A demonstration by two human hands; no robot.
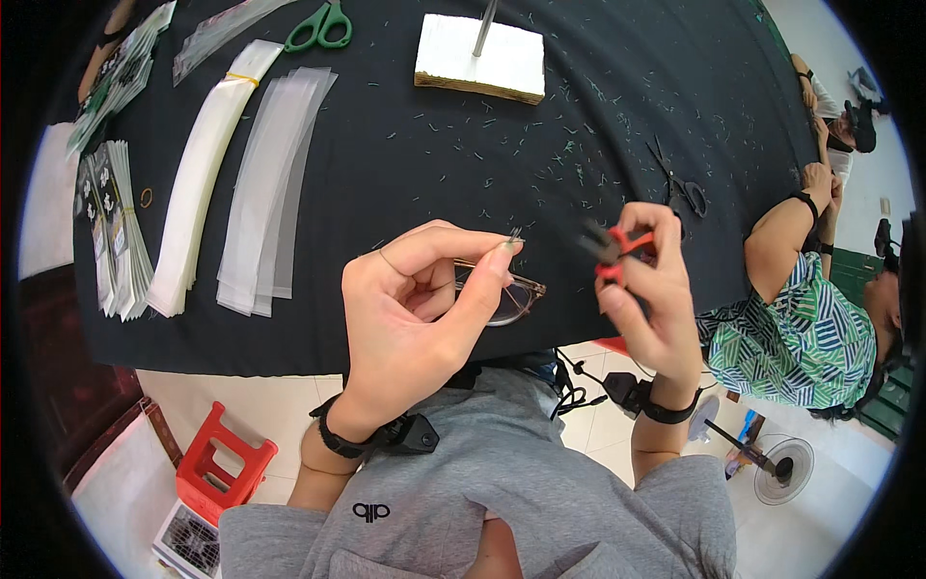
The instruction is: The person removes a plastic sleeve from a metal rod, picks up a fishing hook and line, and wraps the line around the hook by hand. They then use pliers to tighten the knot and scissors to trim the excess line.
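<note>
Black cloth point(386, 183) under clear strips point(273, 193), green scissors point(320, 23), white block point(458, 58).

Bright, fairly even light fell across the scene, with the black cloth point(371, 125) staying dark and its folds softly shaded. The white block point(449, 48) looked nearly washed out, and the clear plastic strips point(270, 193) carried a pale sheen. The left hand point(410, 294) was reasonably crisp, but the tips of the pliers point(610, 253) were blurred. Toward the bluish-fringed, black-cornered rim, straight edges bowed.
</note>
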